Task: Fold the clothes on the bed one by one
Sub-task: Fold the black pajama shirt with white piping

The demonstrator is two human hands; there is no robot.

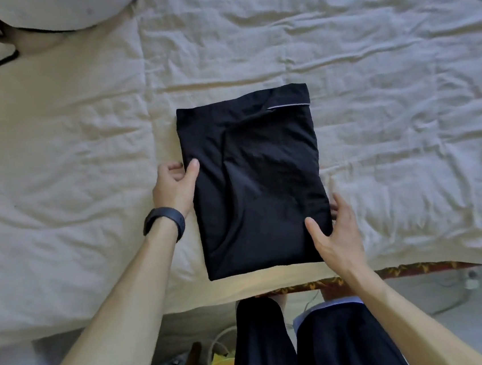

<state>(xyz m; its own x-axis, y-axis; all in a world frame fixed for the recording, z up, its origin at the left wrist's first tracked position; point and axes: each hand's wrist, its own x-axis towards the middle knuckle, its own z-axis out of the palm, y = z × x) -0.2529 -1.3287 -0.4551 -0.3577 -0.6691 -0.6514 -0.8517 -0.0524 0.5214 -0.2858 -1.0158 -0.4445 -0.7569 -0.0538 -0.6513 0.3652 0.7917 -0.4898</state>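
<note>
Black garment [258, 186], folded into a neat rectangle, lies flat on the cream quilt of the bed [80, 139], close to the near edge and straight in front of the person. Its long axis runs away from the body, tilted a little so the far end leans right; a thin grey piping line [288, 106] marks that far end.

The 2 hands bracket it from opposite long sides. The left hand [174, 186], with a dark wristband [165, 221], sits about halfway up the left edge: its thumb lies on top of the fabric and its fingers [173, 168] are curled at the edge, pinching it. The right hand [338, 231] is lower, near the near-right corner: its thumb rests on the cloth and its fingers [338, 204] stay fairly straight against the side edge, touching rather than gripping. Whether any fingertips reach under the fabric cannot be told.

Judging by the tidy shape, this piece looks nearly done. Any further fold would likely go across the long axis, bringing the near end toward the piping; the right hand is nearer that end, and the left is placed to steady the middle. Loose layers could slip if only 1 side is lifted.
</note>
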